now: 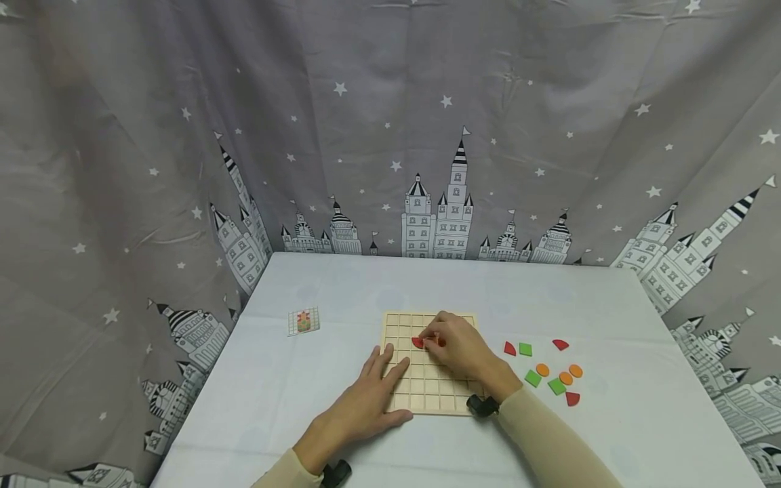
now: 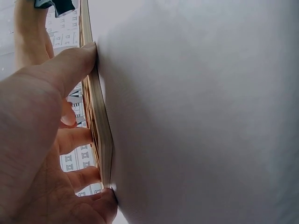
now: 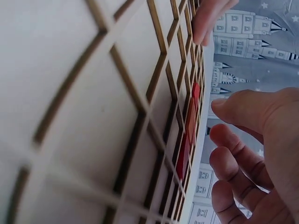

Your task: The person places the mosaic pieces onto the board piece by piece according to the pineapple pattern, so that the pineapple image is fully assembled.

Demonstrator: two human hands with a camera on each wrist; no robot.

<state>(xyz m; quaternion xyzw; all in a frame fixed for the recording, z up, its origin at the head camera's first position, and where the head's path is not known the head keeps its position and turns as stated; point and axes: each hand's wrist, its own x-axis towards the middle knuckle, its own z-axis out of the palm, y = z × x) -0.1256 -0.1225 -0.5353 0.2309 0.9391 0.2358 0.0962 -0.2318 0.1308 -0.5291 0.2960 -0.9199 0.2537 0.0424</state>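
So far I count only a few red pieces seated in the upper rows of the wooden grid board; most cells are bare. My right hand hovers over those pieces, fingers loosely curled, though I cannot tell if it grips one. My left hand lies flat, fingers straight, steadying the board's near-left edge. Still waiting on the pale tabletop are loose red, green and orange pieces, right of the board. A small pattern card sits to the left. Grey castle-print curtains enclose everything.
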